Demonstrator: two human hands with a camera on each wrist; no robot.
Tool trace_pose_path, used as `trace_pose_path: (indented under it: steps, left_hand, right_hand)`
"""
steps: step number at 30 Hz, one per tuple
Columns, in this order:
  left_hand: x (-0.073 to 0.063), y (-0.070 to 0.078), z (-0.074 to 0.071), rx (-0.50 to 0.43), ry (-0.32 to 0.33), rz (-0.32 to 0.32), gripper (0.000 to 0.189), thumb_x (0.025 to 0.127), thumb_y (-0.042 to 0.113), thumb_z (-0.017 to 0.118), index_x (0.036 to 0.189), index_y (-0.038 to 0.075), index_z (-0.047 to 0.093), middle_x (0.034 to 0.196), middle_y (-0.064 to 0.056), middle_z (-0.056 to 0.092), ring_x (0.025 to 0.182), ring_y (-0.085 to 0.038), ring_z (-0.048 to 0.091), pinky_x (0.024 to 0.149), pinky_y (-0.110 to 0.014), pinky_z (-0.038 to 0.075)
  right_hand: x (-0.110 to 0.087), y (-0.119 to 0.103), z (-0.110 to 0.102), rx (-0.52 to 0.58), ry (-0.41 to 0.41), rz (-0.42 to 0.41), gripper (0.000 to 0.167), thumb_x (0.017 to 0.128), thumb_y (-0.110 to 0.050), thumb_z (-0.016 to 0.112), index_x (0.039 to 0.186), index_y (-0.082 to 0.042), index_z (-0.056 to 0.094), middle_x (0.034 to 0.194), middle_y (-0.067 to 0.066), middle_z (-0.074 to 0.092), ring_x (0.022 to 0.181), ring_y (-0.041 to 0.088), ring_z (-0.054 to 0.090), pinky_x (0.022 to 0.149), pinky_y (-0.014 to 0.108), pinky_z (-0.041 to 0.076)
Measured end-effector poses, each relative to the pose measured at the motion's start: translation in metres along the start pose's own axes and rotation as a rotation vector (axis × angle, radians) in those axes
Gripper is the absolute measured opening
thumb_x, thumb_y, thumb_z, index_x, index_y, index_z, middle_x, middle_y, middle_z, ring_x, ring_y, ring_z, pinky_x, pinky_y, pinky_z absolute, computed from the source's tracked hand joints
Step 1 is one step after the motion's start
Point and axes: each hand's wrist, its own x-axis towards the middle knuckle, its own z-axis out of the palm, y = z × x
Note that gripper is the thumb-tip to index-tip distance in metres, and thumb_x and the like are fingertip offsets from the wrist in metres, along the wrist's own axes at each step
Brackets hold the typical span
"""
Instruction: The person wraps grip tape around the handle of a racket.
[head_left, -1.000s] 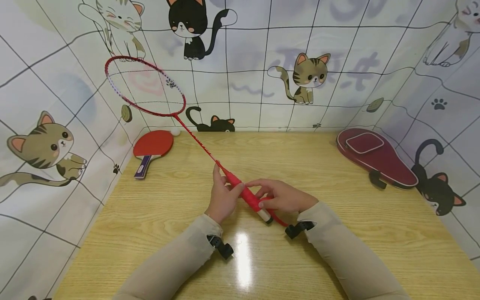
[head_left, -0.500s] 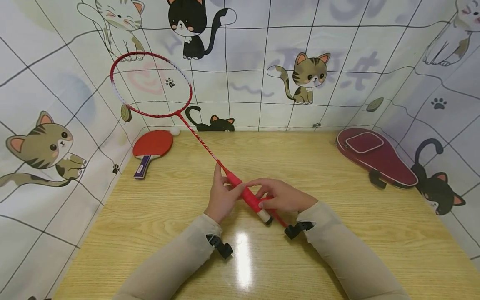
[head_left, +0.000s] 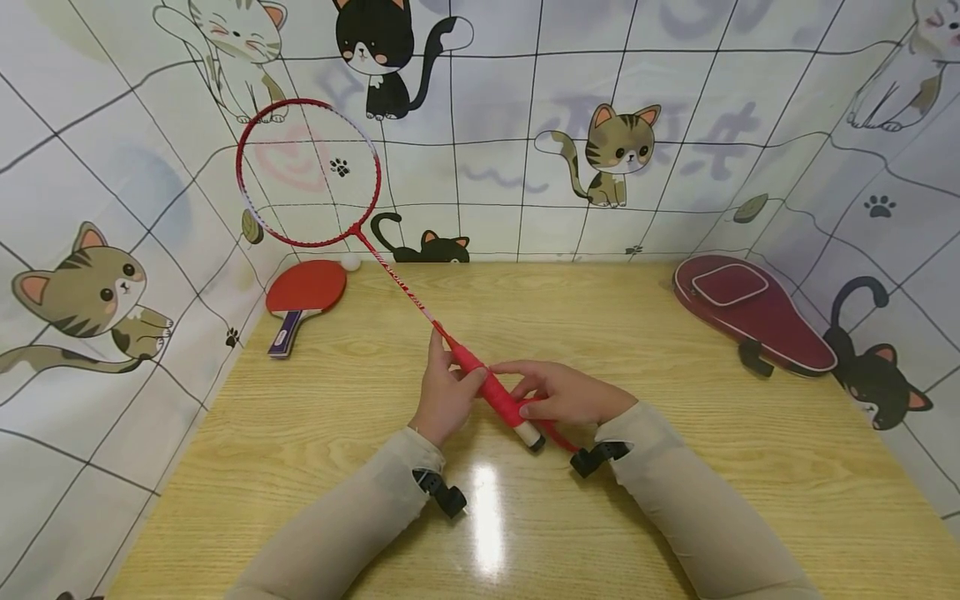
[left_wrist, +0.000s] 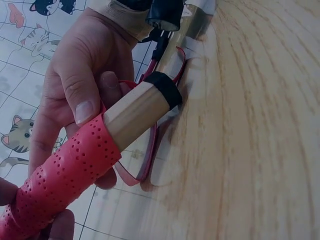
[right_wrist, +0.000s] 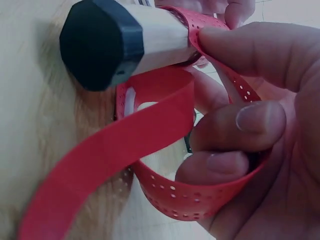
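Pale wall covering, printed with cartoon cats and a dark grid, stands behind and to both sides of a wood-grain table, whose top carries a streak of glare near the person. Over it, slanting from the front middle up to the back left, is a red-and-white badminton racket; its oval head shows against the wall covering and its butt end points toward the person. Two beige sleeves reach in from the front. At the back right lies a dark red paddle case with white piping and a black strap. At the back left a table tennis paddle lies red face up, its handle toward the front.

The left hand grips the upper part of the racket's handle, thumb over the wound covering, index finger pointing up along the base of the shaft. The right hand is clamped on the red perforated overgrip tape, thumb pressing its edge to the handle, other fingers curled inside a loop of it; a loose tail trails below. Beyond the wound part shows a bare, faceted handle section, ending in a black butt cap. A small black camera sits at each cuff. A white ball rests just beside the paddle's blade.
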Motion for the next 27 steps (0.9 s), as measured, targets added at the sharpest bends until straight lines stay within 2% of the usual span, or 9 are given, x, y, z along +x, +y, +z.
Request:
trace_pose_path:
  steps: [4, 12, 17, 22, 27]
  left_hand:
    - [-0.0003, 0.0006, -0.0003, 0.003, 0.0, -0.001, 0.1, 0.097, 0.001, 0.064, 0.17, 0.018, -0.003, 0.143, -0.029, 0.05, 0.106, -0.035, 0.073, 0.081, -0.039, 0.064]
    - [0.0014, -0.0022, -0.0007, 0.058, -0.006, -0.013, 0.106, 0.097, 0.013, 0.075, 0.169, 0.016, -0.003, 0.133, -0.022, 0.055, 0.105, -0.032, 0.071, 0.082, -0.04, 0.064]
    - [0.0016, -0.0018, -0.0003, 0.044, 0.006, -0.019, 0.105, 0.098, 0.011, 0.072, 0.169, 0.019, -0.005, 0.131, -0.021, 0.054, 0.106, -0.033, 0.071, 0.083, -0.04, 0.064]
    - [0.0005, -0.0009, -0.0005, 0.025, 0.014, -0.029, 0.103, 0.097, 0.006, 0.067, 0.169, 0.02, -0.005, 0.131, -0.021, 0.053, 0.106, -0.035, 0.071, 0.084, -0.04, 0.063]
    - [0.0002, -0.0007, -0.0003, 0.018, 0.018, -0.045, 0.102, 0.094, 0.005, 0.065, 0.169, 0.022, -0.002, 0.131, -0.021, 0.054, 0.105, -0.034, 0.072, 0.083, -0.039, 0.064]
  right_hand:
    - [0.0016, 0.0012, 0.0016, 0.006, 0.011, 0.014, 0.073, 0.098, -0.009, 0.072, 0.159, -0.034, 0.042, 0.115, 0.004, 0.074, 0.088, 0.025, 0.076, 0.087, 0.045, 0.058]
    - [0.0015, 0.0006, 0.0018, -0.027, 0.036, 0.038, 0.071, 0.096, -0.013, 0.076, 0.156, -0.031, 0.045, 0.113, 0.005, 0.072, 0.083, 0.025, 0.076, 0.082, 0.042, 0.059]
    - [-0.0009, -0.0012, -0.0006, -0.043, 0.03, 0.027, 0.07, 0.098, -0.012, 0.073, 0.158, -0.034, 0.045, 0.116, 0.002, 0.073, 0.089, 0.023, 0.075, 0.086, 0.043, 0.058]
    - [-0.0015, -0.0006, -0.0008, -0.017, -0.003, 0.014, 0.069, 0.1, -0.007, 0.068, 0.16, -0.03, 0.044, 0.12, 0.003, 0.075, 0.099, 0.023, 0.073, 0.084, 0.041, 0.058]
    - [-0.0004, -0.0012, 0.0008, -0.012, -0.006, 0.018, 0.071, 0.098, -0.005, 0.068, 0.16, -0.028, 0.042, 0.117, 0.003, 0.075, 0.095, 0.023, 0.075, 0.085, 0.042, 0.058]
